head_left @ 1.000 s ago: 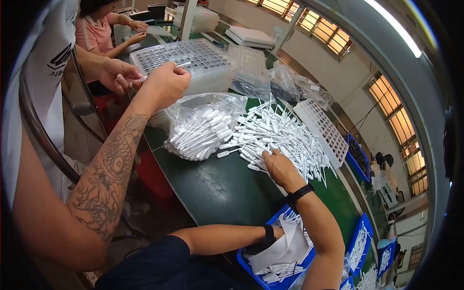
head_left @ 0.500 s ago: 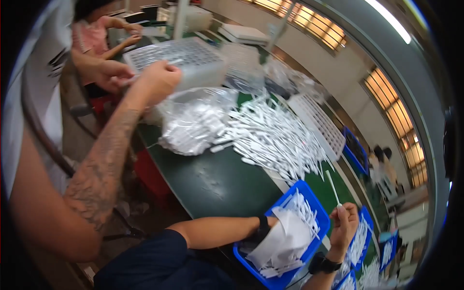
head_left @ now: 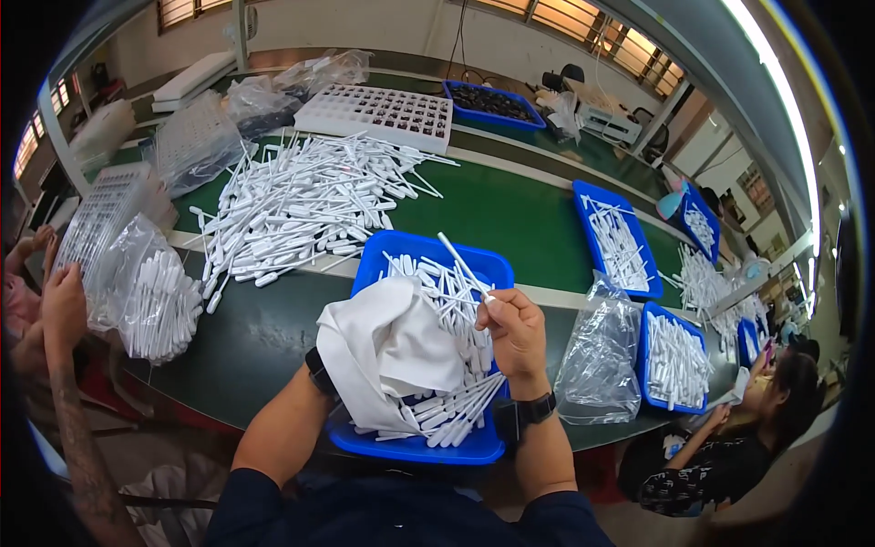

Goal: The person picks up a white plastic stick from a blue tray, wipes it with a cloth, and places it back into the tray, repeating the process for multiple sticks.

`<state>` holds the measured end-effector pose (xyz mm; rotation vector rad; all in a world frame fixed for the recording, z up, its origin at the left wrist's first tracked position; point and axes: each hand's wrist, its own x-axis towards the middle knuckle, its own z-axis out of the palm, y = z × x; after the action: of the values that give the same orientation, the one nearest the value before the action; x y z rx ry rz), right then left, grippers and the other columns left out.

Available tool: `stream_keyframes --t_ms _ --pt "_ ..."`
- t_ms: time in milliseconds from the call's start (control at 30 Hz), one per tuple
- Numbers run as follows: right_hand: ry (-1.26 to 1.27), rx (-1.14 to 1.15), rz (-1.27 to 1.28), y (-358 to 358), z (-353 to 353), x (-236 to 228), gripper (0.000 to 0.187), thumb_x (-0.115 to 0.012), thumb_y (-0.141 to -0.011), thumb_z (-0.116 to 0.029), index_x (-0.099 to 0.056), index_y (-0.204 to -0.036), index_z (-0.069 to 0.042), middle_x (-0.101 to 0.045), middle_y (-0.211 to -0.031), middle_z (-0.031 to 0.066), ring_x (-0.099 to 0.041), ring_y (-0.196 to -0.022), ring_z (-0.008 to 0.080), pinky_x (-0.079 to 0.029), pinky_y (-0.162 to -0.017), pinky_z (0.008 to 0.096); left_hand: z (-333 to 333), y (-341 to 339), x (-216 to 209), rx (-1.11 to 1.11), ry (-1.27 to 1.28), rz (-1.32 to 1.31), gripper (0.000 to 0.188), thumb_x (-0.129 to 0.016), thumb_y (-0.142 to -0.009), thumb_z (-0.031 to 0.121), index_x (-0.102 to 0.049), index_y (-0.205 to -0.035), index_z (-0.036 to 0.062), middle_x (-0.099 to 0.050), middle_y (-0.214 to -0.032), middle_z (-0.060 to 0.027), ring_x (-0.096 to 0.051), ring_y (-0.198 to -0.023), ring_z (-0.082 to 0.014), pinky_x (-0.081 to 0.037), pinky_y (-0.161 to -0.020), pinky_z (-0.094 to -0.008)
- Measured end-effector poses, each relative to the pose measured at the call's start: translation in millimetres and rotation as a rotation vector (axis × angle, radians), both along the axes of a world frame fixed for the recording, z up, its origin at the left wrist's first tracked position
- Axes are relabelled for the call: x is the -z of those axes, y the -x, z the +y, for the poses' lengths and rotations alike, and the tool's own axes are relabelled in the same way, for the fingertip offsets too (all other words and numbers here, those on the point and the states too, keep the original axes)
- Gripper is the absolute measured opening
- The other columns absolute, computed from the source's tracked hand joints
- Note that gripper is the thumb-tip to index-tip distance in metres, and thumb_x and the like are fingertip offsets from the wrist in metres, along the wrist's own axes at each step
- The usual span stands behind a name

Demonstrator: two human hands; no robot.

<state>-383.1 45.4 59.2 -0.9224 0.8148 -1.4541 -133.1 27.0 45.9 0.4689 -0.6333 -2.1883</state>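
My right hand [head_left: 515,335] pinches a thin white plastic dropper [head_left: 462,261] by its thicker end, the narrow stem slanting up to the left. Below it stands a blue basket [head_left: 372,263] holding many similar white droppers. A white cloth [head_left: 387,342] lies bunched over the basket's left side and covers my left hand, so its fingers are hidden; only the banded wrist and forearm show.
A large heap of loose white droppers [head_left: 301,201] lies beyond the basket. A white perforated tray [head_left: 378,114] and a blue bin of dark parts [head_left: 492,103] stand behind. More filled blue baskets [head_left: 676,360] and a clear bag [head_left: 602,356] are right. Co-workers sit both sides.
My view has swung from the left to face the basket squarely. My right hand still holds a dropper, now closer to the cloth over the basket.
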Motion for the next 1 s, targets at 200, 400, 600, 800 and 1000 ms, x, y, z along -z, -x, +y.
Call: stream_keyframes --t_ms 200,400,600,800,1000 --pt "-0.045 -0.032 -0.020 -6 4 0 0.016 -0.062 -0.090 -0.008 -0.061 -0.103 0.002 -0.063 -0.083 0.0076 -0.059 -0.074 0.0136 -0.047 -0.069 0.0267 16 10 -43 -0.097 0.022 -0.116 0.048 -0.053 -0.097 0.028 -0.045 -0.136 0.0024 -0.055 -0.130 -0.0133 -0.057 -0.115 -0.0239 -0.048 -0.098 -0.0395" --pt "-0.017 -0.043 0.075 -9 6 3 0.019 -0.063 -0.091 -0.010 -0.060 -0.105 0.003 -0.063 -0.081 0.0066 -0.058 -0.070 0.0121 -0.046 -0.066 0.0255 9 -7 -17 -0.086 0.057 -0.075 0.048 -0.052 -0.098 0.028 -0.043 -0.138 0.0029 -0.053 -0.133 -0.0126 -0.056 -0.116 -0.0237 -0.048 -0.099 -0.0396" --pt "-0.012 -0.043 0.154 -13 10 -3 0.020 -0.064 -0.091 -0.011 -0.060 -0.106 0.002 -0.063 -0.076 0.0037 -0.057 -0.067 0.0098 -0.045 -0.063 0.0235 12 1 -23 -0.078 -0.039 -0.008 0.041 -0.052 -0.098 0.027 -0.047 -0.131 0.0028 -0.058 -0.118 -0.0102 -0.058 -0.106 -0.0221 -0.049 -0.092 -0.0367" --pt "-0.087 -0.181 0.353 -25 17 -12 0.021 -0.067 -0.090 -0.010 -0.060 -0.106 0.001 -0.060 -0.071 -0.0014 -0.052 -0.063 0.0051 -0.043 -0.059 0.0209 7 9 -28 -0.189 0.104 -0.083 0.038 -0.055 -0.097 0.029 -0.051 -0.124 0.0030 -0.060 -0.111 -0.0096 -0.059 -0.099 -0.0206 -0.050 -0.087 -0.0345" --pt "-0.025 -0.195 0.589 -32 23 -10 0.017 -0.069 -0.088 -0.008 -0.061 -0.101 0.001 -0.057 -0.071 -0.0055 -0.048 -0.065 0.0014 -0.039 -0.060 0.0181 3 11 -11 -0.462 1.312 -1.179 0.044 -0.060 -0.093 0.025 -0.048 -0.129 0.0036 -0.058 -0.115 -0.0093 -0.056 -0.105 -0.0207 -0.047 -0.093 -0.0339"
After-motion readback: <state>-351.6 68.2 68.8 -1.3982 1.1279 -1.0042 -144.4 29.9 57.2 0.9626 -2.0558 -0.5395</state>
